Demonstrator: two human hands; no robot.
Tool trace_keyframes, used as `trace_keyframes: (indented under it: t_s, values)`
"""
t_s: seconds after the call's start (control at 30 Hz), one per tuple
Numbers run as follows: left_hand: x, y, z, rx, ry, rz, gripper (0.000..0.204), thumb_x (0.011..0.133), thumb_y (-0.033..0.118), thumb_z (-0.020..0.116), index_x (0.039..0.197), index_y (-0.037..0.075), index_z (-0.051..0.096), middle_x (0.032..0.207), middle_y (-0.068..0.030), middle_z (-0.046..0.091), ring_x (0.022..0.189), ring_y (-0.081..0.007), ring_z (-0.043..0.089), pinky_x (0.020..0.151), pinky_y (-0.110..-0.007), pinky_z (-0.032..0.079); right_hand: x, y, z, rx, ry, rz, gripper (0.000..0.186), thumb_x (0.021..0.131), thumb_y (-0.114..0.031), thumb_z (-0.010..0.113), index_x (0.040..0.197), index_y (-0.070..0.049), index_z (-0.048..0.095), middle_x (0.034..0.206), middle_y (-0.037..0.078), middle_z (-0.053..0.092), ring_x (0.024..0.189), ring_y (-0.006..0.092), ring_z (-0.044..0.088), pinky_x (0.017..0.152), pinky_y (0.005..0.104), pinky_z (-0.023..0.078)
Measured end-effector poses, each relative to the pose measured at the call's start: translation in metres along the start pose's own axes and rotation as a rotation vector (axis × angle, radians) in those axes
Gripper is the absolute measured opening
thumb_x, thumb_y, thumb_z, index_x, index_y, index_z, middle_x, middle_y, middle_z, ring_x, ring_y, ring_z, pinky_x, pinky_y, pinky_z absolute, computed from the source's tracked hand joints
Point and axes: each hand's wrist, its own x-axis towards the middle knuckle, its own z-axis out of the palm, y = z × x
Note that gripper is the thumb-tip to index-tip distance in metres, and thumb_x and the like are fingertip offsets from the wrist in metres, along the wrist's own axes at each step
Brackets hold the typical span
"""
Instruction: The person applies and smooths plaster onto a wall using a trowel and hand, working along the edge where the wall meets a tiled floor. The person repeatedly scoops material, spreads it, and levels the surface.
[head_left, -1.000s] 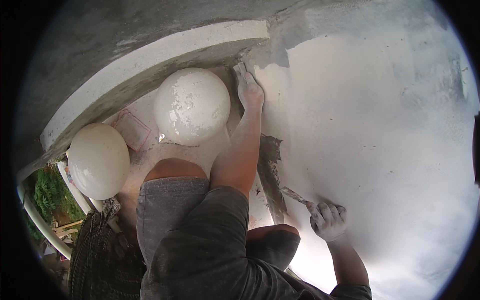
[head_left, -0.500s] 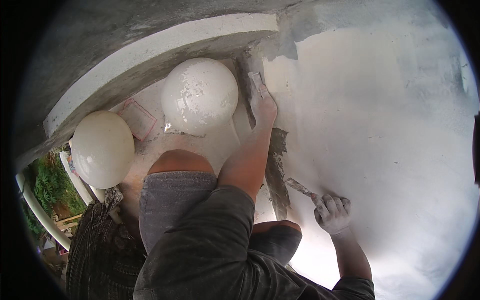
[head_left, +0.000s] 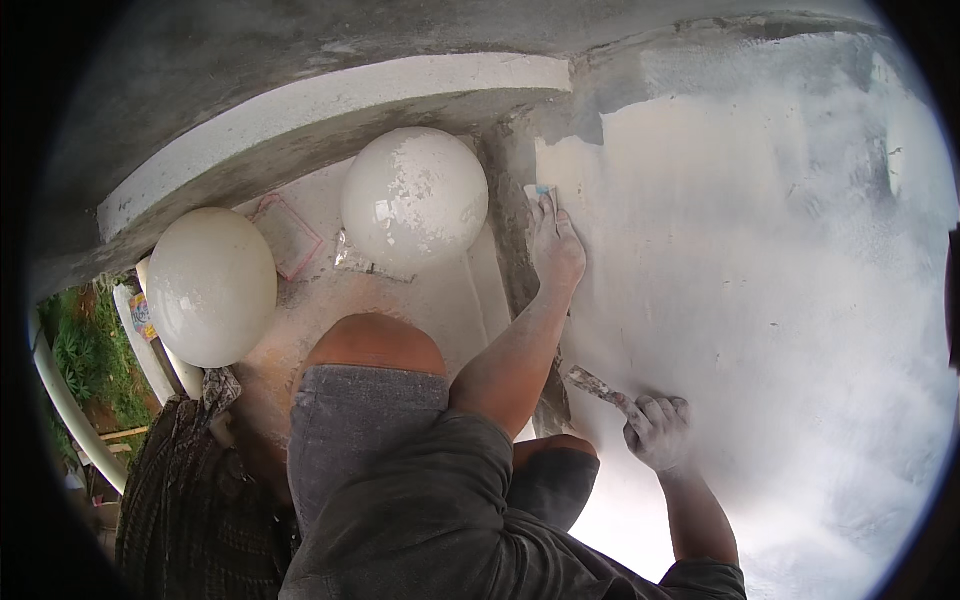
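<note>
Nearest, the person's dark sleeve (head_left: pixel 420 510) and grey shorts (head_left: pixel 365 430) take up the lower middle, with the bare left knee (head_left: pixel 375 342) bent toward the far side. To the right of the knees, the right hand (head_left: pixel 660 432) is closed around a putty knife (head_left: pixel 590 381), its smeared blade pointing left and ending near the edge of a dark strip (head_left: pixel 512 245) where floor meets wall. Whether the blade touches the wall cannot be told.

Farther along that strip, the left hand (head_left: pixel 557 252) pinches a thin pale piece (head_left: pixel 533 193) marked with blue, at the left margin of the whitish plastered wall (head_left: pixel 750 280); the wall spreads wide to the right of both hands.

On the near left, a dark cloth (head_left: pixel 200 500) hangs beside white pipes (head_left: pixel 80 410), past which greenery (head_left: pixel 85 350) shows. Left of the left hand, a flaking white globe (head_left: pixel 415 195) stands just beside the strip, with silvery foil (head_left: pixel 350 255) at its near edge, so leftward room is tight. Farther left come a pink-edged square (head_left: pixel 290 237) and a smoother white globe (head_left: pixel 212 288). Behind them curves a concrete ledge (head_left: pixel 330 95), its right end stopping short of the wall's pale coat.
</note>
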Motion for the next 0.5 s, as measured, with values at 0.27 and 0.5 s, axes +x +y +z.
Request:
trace_keyframes:
  t_s: [0.27, 0.5]
  values:
    - [0.006, -0.012, -0.006, -0.580, -0.068, -0.289, 0.052, 0.114, 0.036, 0.031, 0.159, 0.014, 0.045, 0.170, -0.0185, 0.033, 0.158, -0.0360, 0.028, 0.128, -0.053, 0.023, 0.001, 0.002, 0.001, 0.057, 0.045, 0.007, 0.069, 0.083, -0.006, 0.067, 0.148, -0.026, 0.056, 0.094, -0.003, 0.064, 0.074, 0.0154, 0.060, 0.080, 0.0395, 0.045]
    - [0.009, -0.009, 0.014, -0.018, -0.026, 0.143, 0.057, 0.115, 0.035, 0.026, 0.164, 0.009, 0.034, 0.169, -0.0209, 0.032, 0.158, -0.0390, 0.026, 0.129, -0.047, 0.022, 0.001, -0.002, 0.002, 0.000, 0.030, 0.038, 0.068, 0.076, -0.005, 0.067, 0.139, -0.028, 0.066, 0.090, -0.005, 0.059, 0.076, 0.0139, 0.060, 0.076, 0.0389, 0.046]
